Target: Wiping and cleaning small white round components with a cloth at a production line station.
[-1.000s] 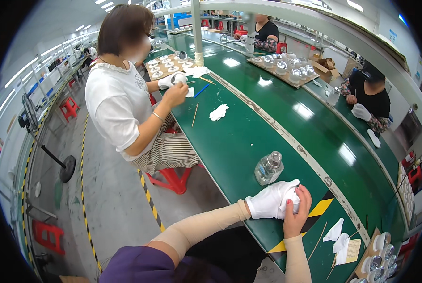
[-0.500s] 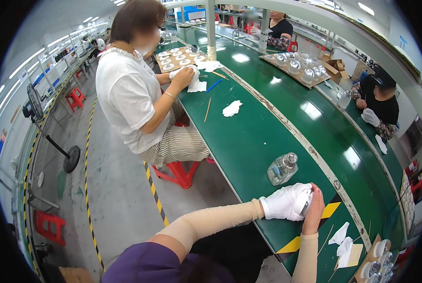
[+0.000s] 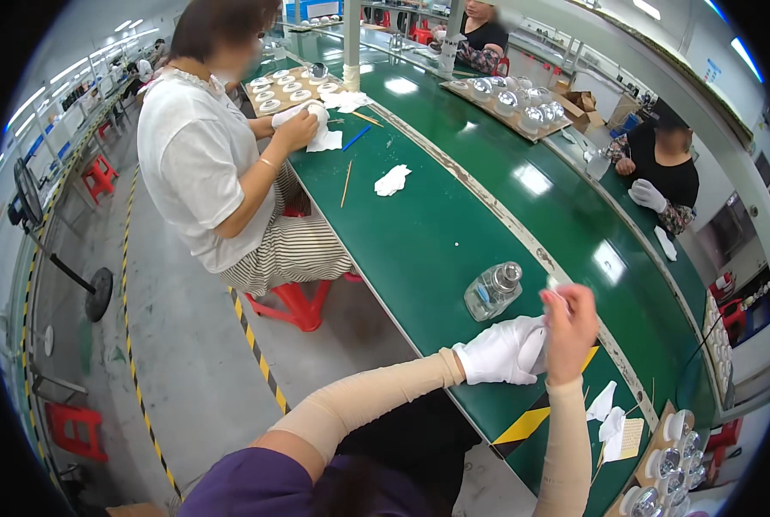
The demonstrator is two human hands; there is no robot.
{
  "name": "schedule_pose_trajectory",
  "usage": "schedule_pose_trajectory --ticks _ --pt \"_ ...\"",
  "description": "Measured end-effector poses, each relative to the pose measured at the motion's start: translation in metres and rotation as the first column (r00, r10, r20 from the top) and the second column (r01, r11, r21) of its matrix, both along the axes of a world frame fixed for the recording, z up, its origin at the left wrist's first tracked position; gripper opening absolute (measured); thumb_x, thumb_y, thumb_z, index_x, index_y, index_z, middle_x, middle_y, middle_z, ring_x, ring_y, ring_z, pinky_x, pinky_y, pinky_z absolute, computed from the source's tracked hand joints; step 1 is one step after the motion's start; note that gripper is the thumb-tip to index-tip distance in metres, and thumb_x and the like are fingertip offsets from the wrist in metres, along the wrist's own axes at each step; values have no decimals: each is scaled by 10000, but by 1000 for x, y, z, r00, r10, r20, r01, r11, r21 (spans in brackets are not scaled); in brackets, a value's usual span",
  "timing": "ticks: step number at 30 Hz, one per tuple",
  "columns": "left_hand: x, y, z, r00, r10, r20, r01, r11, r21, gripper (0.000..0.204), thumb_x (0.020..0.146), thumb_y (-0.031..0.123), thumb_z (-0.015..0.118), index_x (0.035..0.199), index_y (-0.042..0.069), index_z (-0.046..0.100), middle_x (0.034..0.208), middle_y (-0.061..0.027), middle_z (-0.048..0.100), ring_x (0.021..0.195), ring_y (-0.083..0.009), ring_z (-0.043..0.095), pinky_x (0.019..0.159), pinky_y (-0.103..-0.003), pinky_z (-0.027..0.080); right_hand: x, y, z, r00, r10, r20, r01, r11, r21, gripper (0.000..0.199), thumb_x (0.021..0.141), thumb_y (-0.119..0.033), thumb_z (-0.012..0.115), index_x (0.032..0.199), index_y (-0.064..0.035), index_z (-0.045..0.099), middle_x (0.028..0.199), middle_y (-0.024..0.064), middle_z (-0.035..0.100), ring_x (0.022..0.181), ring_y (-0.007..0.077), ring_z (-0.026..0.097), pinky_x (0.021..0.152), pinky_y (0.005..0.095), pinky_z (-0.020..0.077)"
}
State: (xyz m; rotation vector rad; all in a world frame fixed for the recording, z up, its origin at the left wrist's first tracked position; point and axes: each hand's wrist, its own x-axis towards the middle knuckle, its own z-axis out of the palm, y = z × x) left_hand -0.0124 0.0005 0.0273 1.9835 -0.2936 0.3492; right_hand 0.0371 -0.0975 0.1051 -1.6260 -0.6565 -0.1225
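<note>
My left hand [image 3: 504, 351] wears a white glove and is closed around a small rounded object that is mostly hidden behind my right hand. My bare right hand [image 3: 568, 323] is raised just right of it, fingertips pinching a small white scrap [image 3: 554, 285]. Both hands hover over the near edge of the green workbench [image 3: 419, 233]. A clear squat bottle with a metal cap [image 3: 492, 291] stands on the bench just beyond my left hand. Beige sleeves cover both my forearms.
A seated person in a white top [image 3: 204, 164] works at the bench to the left, on a red stool [image 3: 294, 303]. White wipes [image 3: 392, 180] and thin sticks lie on the bench. Trays of round glass parts [image 3: 510, 102] sit farther back and at lower right [image 3: 669, 465]. Two more people sit across.
The view has swung so the bench sits more centrally. My right hand has lifted from my gloved left hand and now holds up a small white scrap.
</note>
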Motion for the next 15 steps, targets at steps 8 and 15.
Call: schedule_pose_trajectory --ticks 8,15 --pt "3 -8 -15 990 -53 132 48 998 43 428 755 330 714 1051 54 576 1034 -154 605 955 -334 574 854 -382 460 23 54 -9 728 151 668 52 960 -274 124 809 -3 661 925 11 621 856 102 636 802 257 593 745 348 469" --pt "-7 -3 -19 994 -110 -19 111 991 68 490 765 347 708 1128 53 558 1129 -159 581 1044 -346 529 940 -398 417 4 50 -15 568 172 805 214 914 -346 185 784 -37 672 963 -10 634 981 85 615 947 298 563 890 445 426"
